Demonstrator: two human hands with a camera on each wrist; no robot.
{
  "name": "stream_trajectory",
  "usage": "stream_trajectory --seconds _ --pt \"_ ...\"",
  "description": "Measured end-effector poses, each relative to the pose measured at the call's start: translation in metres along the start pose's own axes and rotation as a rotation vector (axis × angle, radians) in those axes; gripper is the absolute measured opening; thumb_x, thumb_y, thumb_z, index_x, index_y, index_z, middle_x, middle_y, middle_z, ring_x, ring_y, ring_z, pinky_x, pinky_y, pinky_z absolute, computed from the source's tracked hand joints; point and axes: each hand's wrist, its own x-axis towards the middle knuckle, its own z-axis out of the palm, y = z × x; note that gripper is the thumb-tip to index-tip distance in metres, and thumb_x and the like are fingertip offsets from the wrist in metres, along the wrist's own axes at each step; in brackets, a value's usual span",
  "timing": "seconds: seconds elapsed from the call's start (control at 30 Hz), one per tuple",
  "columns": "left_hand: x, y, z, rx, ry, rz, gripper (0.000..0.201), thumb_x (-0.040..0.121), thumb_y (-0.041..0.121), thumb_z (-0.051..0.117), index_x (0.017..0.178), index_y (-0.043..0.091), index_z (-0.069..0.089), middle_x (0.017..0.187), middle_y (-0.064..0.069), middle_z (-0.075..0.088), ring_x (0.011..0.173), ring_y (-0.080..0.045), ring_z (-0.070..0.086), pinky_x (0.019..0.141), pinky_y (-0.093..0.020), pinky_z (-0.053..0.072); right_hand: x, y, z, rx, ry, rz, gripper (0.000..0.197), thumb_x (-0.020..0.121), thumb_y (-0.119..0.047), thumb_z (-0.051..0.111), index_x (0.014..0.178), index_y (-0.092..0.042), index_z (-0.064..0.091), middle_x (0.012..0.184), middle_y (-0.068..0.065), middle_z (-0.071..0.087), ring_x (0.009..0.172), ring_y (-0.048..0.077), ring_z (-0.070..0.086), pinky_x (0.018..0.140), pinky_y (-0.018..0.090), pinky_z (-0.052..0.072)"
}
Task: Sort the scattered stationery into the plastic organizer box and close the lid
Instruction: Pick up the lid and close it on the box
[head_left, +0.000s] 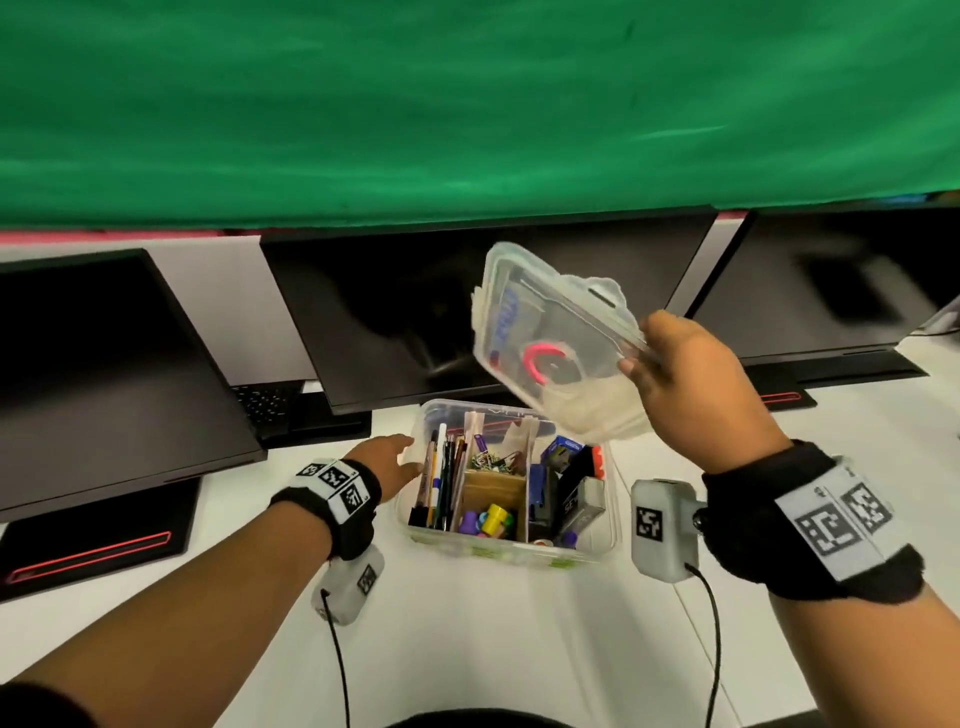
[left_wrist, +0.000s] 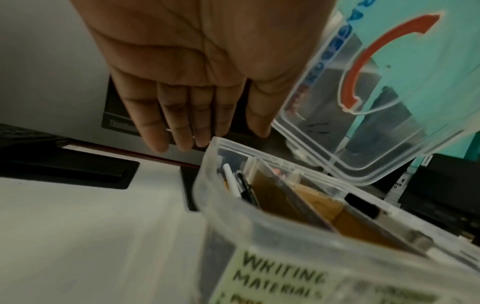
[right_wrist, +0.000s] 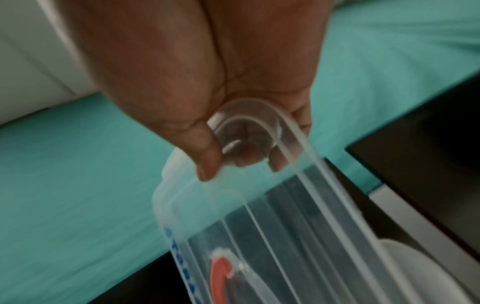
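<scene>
Pinched at one corner by the right hand (head_left: 685, 374), the lid (head_left: 556, 338) was held tilted above the box (head_left: 610, 499); left hand (head_left: 387, 460) lay released against its wall — squaring corners before pressing seemed wise.

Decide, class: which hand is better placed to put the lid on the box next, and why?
The right hand. It already pinches the lid by its corner, tilted in the air above the open box. The left hand lies flat with straight fingers at the box's left wall, better suited to steadying it.

We read "WRITING MATERIALS" on a pale green label (left_wrist: 280, 281) on the organizer box (left_wrist: 233, 216) wall, lower centre of the left wrist view. Other printing is too blurred.
</scene>
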Motion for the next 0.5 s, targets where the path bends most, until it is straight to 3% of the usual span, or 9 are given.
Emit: stream_trajectory --seconds 0.07,0.13,0.27,0.37,0.5 --pt "0.003 0.003 -0.003 -0.162 0.021 0.014 0.057 0.092 0.043 0.05 0.141 0.017 0.037 0.139 -0.006 0.05 0.126 -0.023 0.05 0.107 -0.033 0.039 0.002 0.002 0.014 0.214 -0.016 0.106 0.008 0.091 -0.013 0.055 0.087 -0.011 0.049 0.072 -0.001 0.048 0.066 0.017 0.044 0.059 0.031 0.034" --pt "0.006 0.007 -0.006 -0.393 0.04 0.009 0.06 0.092 0.044 0.049 0.143 0.015 0.034 0.136 -0.01 0.053 0.125 -0.025 0.051 0.107 -0.035 0.039 0.003 0.005 0.031 0.487 -0.021 0.24 0.002 0.092 -0.009 0.054 0.094 -0.009 0.054 0.071 -0.003 0.05 0.064 0.015 0.045 0.065 0.031 0.041" --pt "0.012 0.009 -0.007 -0.872 0.047 -0.077 0.063 0.094 0.044 0.044 0.147 0.019 0.022 0.132 -0.014 0.053 0.115 -0.027 0.054 0.099 -0.038 0.044 0.0 0.009 0.041 0.818 0.009 0.398 0.01 0.093 0.0 0.047 0.093 -0.008 0.053 0.069 -0.001 0.047 0.063 0.012 0.043 0.062 0.024 0.04" --pt "0.018 0.008 -0.006 -0.942 0.042 -0.099 0.06 0.095 0.043 0.042 0.147 0.021 0.022 0.124 -0.012 0.054 0.105 -0.023 0.054 0.097 -0.04 0.045 -0.002 0.014 0.037 0.82 -0.015 0.364 0.015 0.094 -0.001 0.047 0.086 -0.011 0.054 0.069 0.0 0.049 0.064 0.013 0.046 0.062 0.022 0.045" --pt "0.024 0.012 -0.009 -0.988 0.039 -0.052 0.055 0.094 0.041 0.045 0.142 0.017 0.032 0.133 -0.011 0.051 0.118 -0.027 0.052 0.101 -0.042 0.044 -0.002 0.022 0.038 0.969 -0.037 0.369 0.024 0.093 0.0 0.044 0.08 -0.015 0.055 0.067 -0.001 0.047 0.062 0.013 0.047 0.062 0.025 0.046"
